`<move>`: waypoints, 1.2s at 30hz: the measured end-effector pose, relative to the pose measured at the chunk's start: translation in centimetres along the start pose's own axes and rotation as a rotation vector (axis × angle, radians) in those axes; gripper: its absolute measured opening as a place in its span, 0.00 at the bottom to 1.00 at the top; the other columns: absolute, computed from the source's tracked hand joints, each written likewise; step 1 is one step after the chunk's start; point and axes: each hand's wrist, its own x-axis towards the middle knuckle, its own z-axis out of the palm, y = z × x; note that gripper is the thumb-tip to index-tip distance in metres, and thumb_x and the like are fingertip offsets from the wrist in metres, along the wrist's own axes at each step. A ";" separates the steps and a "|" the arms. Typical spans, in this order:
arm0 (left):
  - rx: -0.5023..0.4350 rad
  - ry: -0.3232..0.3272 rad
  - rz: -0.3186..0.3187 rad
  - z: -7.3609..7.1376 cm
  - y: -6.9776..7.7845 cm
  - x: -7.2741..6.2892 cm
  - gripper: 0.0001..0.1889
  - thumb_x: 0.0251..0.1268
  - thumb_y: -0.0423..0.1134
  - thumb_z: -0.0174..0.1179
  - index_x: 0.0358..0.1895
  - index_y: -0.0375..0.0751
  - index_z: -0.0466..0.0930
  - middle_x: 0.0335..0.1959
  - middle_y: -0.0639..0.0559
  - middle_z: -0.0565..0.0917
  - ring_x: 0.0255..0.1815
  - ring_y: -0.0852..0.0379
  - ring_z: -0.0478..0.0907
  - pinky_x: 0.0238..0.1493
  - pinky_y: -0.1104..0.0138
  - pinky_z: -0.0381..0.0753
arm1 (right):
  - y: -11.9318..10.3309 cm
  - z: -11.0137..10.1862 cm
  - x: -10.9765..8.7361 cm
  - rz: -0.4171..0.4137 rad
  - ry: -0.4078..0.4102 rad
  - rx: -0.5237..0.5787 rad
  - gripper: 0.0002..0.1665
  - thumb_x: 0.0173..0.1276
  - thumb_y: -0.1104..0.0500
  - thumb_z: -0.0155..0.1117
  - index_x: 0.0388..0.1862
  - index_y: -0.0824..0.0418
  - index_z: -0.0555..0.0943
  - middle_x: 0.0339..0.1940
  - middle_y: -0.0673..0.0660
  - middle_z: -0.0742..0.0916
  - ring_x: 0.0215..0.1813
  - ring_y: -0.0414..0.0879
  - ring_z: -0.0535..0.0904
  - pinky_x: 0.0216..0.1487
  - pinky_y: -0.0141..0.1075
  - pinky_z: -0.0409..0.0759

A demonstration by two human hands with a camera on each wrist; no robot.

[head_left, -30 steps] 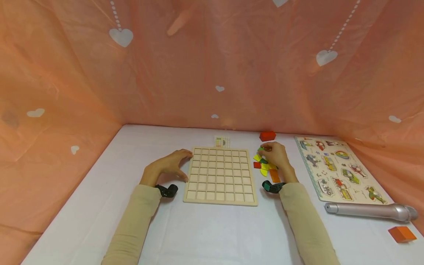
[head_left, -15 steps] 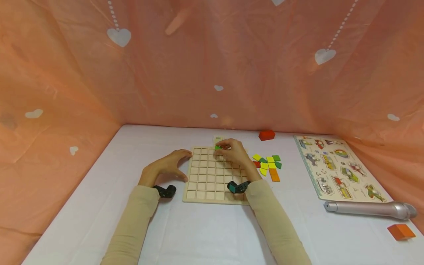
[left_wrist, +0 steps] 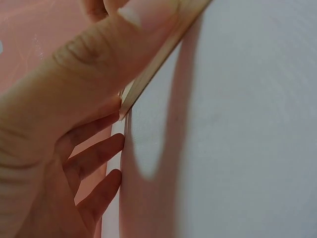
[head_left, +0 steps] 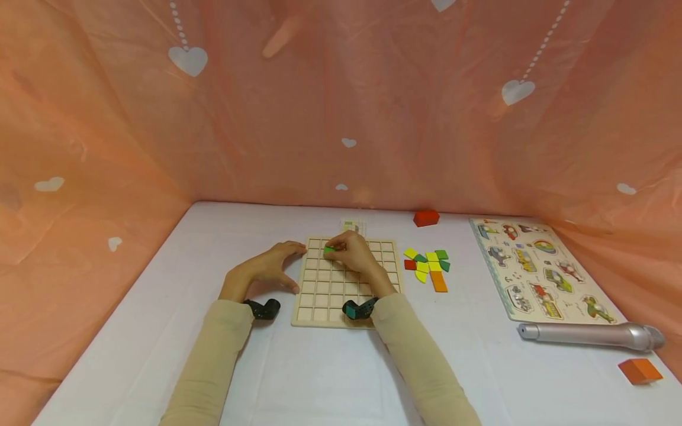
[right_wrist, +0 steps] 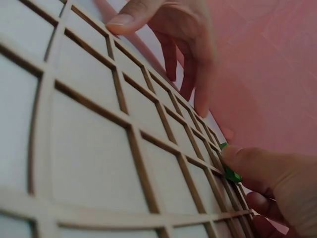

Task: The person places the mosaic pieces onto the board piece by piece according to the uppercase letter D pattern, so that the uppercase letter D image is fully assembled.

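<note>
A pale wooden board (head_left: 321, 315), divided into square cells by thin raised strips, lies mid-table. My left hand (head_left: 262, 267) rests at its left side, thumb and fingers spread apart. In the left wrist view the thumb (left_wrist: 99, 54) lies along the board's edge. Between thumb and fingers, my right hand (head_left: 356, 255) pinches a small green tile (head_left: 328, 251) over the upper left cells. The right wrist view shows this green tile (right_wrist: 232, 174) right at the strips, partly covered by the thumb. To the right of the board lie yellow tiles (head_left: 433, 261), with green, red and orange ones among them.
A small printed card (head_left: 351, 225) sits behind the board, near a red block (head_left: 426, 218). At the right are a picture puzzle board (head_left: 533, 269), a silver microphone (head_left: 588, 335) and an orange block (head_left: 641, 371). Pink cloth (head_left: 298, 118) hangs around the table.
My right hand has come left from the loose tiles to the board's upper left cells, bringing the green tile. The left hand has stayed at the board's left edge.
</note>
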 end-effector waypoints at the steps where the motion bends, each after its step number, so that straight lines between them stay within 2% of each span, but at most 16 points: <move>1: -0.001 0.000 0.001 0.0 0.0 0.0 0.49 0.38 0.47 0.76 0.66 0.30 0.62 0.68 0.34 0.62 0.69 0.38 0.54 0.70 0.49 0.53 | 0.0 0.1 0.1 0.000 -0.001 -0.005 0.13 0.58 0.60 0.69 0.42 0.63 0.85 0.42 0.57 0.82 0.43 0.48 0.79 0.44 0.36 0.80; 9: 0.010 0.003 0.025 0.1 -0.2 0.1 0.49 0.38 0.47 0.76 0.65 0.29 0.62 0.66 0.34 0.63 0.68 0.38 0.56 0.69 0.48 0.54 | -0.1 0.8 0.2 0.014 0.019 -0.022 0.13 0.57 0.60 0.69 0.42 0.62 0.85 0.41 0.57 0.83 0.43 0.48 0.80 0.43 0.35 0.80; 15: 0.010 -0.006 0.001 0.0 -0.1 0.0 0.50 0.38 0.48 0.76 0.66 0.31 0.61 0.67 0.35 0.62 0.69 0.38 0.55 0.70 0.48 0.53 | 0.1 0.9 0.3 -0.006 0.015 -0.035 0.12 0.58 0.59 0.69 0.42 0.61 0.86 0.40 0.56 0.83 0.43 0.48 0.79 0.44 0.36 0.79; 20: 0.012 -0.015 -0.010 -0.1 0.0 0.1 0.50 0.38 0.48 0.76 0.66 0.31 0.61 0.68 0.35 0.61 0.69 0.38 0.54 0.70 0.48 0.53 | 0.5 0.1 0.2 -0.044 -0.002 -0.026 0.16 0.60 0.62 0.67 0.48 0.62 0.83 0.41 0.58 0.81 0.42 0.49 0.77 0.44 0.37 0.79; 23: 0.011 -0.019 -0.012 -0.1 0.1 0.2 0.50 0.38 0.48 0.76 0.66 0.31 0.61 0.68 0.36 0.61 0.70 0.38 0.54 0.70 0.49 0.53 | 0.7 -1.1 0.0 -0.057 0.004 0.002 0.19 0.63 0.64 0.64 0.53 0.65 0.79 0.43 0.62 0.81 0.43 0.51 0.78 0.45 0.39 0.79; 27: 0.004 -0.021 -0.017 -0.1 0.2 0.4 0.50 0.37 0.48 0.76 0.67 0.32 0.60 0.68 0.36 0.60 0.70 0.39 0.53 0.70 0.49 0.52 | 1.0 -3.7 -0.7 -0.051 0.025 0.014 0.19 0.65 0.63 0.62 0.54 0.66 0.78 0.45 0.65 0.82 0.46 0.53 0.79 0.48 0.42 0.79; 36: 0.015 -0.015 -0.013 0.1 0.0 0.4 0.50 0.36 0.47 0.77 0.66 0.32 0.61 0.68 0.37 0.61 0.70 0.39 0.54 0.70 0.49 0.52 | 3.1 -9.1 -3.1 0.033 0.102 0.026 0.17 0.64 0.60 0.63 0.51 0.66 0.80 0.41 0.62 0.84 0.44 0.54 0.79 0.49 0.46 0.79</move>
